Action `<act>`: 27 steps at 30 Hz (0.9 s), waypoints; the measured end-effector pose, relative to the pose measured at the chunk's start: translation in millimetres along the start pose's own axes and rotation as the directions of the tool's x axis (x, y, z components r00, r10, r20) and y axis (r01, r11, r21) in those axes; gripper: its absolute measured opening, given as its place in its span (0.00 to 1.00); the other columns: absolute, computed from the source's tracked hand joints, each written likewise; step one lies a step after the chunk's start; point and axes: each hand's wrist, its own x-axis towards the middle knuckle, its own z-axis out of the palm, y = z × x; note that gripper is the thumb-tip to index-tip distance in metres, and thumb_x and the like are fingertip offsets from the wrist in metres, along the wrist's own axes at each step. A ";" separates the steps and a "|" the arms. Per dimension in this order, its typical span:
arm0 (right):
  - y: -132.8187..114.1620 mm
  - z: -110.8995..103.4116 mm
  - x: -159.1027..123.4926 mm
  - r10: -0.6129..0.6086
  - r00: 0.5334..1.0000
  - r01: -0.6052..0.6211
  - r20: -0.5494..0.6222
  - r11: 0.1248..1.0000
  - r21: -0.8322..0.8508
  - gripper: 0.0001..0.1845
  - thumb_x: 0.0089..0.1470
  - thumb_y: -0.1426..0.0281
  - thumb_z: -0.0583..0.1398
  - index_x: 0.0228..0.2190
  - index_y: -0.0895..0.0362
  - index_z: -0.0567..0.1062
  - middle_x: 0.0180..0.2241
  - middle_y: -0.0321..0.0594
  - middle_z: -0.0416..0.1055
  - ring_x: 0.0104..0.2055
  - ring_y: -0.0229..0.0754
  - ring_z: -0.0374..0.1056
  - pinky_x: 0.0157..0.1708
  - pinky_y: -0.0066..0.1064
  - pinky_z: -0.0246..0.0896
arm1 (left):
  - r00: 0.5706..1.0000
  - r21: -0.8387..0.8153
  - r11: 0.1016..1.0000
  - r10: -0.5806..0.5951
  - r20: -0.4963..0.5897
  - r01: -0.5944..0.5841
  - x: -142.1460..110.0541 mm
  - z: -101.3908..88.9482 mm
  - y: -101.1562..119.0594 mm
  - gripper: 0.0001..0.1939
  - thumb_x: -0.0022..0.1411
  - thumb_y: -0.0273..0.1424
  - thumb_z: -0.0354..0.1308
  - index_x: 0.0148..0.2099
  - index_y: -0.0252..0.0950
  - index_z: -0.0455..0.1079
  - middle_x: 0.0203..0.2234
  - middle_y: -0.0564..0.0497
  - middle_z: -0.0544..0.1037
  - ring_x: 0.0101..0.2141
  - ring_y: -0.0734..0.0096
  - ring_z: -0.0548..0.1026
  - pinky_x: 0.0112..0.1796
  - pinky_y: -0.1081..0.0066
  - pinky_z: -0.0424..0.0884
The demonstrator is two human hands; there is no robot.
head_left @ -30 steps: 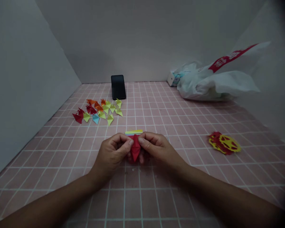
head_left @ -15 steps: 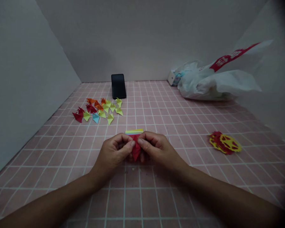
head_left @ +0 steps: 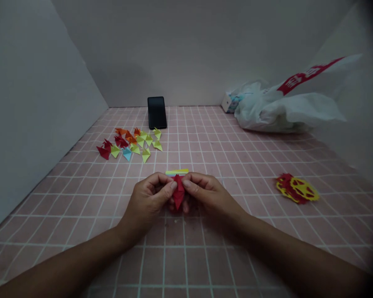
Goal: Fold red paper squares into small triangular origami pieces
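Note:
Between my two hands is a small piece of folded red origami paper (head_left: pixel 179 193), its point turned down toward me. My left hand (head_left: pixel 152 193) pinches its left edge between thumb and forefinger. On the other edge, my right hand (head_left: pixel 203 191) holds it the same way. The fingers underneath are partly hidden by the paper. Just behind the red paper lies a small stack of coloured paper (head_left: pixel 178 171), yellow on top, mostly covered by my hands.
Several folded paper cranes (head_left: pixel 132 142) in red, orange, yellow and blue lie at the back left. A black phone (head_left: pixel 157 112) leans behind them. Red and yellow cut-out discs (head_left: pixel 298 188) lie at right. A white plastic bag (head_left: pixel 276 111) and a box (head_left: pixel 230 102) sit at the back right.
The red paper's top has gone from a wide, flat edge to a narrower peak, still pinched by both hands. The whole view has shifted slightly; the other things stay in place.

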 end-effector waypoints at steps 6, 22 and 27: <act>-0.3 0.3 -1.7 0.005 1.000 -0.005 0.002 1.000 0.016 0.13 0.59 0.62 0.63 0.29 0.58 0.72 0.27 0.38 0.77 0.22 0.31 0.67 0.25 0.23 0.61 | 1.000 0.019 1.000 0.001 -0.002 -0.001 0.1 0.9 2.7 0.09 0.56 0.34 0.65 0.31 0.34 0.71 0.19 0.56 0.74 0.19 0.79 0.71 0.22 0.78 0.69; -3.7 2.8 -2.7 -0.011 1.000 0.008 -0.023 0.993 -0.114 0.14 0.61 0.61 0.60 0.28 0.58 0.71 0.26 0.37 0.75 0.24 0.32 0.66 0.26 0.25 0.60 | 0.998 0.034 0.999 0.035 0.048 -0.037 0.3 0.6 4.0 0.09 0.60 0.34 0.61 0.30 0.34 0.70 0.18 0.56 0.74 0.20 0.77 0.71 0.24 0.77 0.69; -6.5 4.7 -5.4 -0.271 0.947 0.181 -0.174 0.895 -0.409 0.06 0.57 0.68 0.63 0.35 0.54 0.70 0.30 0.34 0.70 0.30 0.35 0.68 0.30 0.28 0.64 | 1.000 0.007 1.000 0.002 0.001 -0.002 0.1 1.2 3.7 0.10 0.59 0.34 0.62 0.30 0.34 0.69 0.17 0.57 0.73 0.19 0.78 0.70 0.24 0.77 0.69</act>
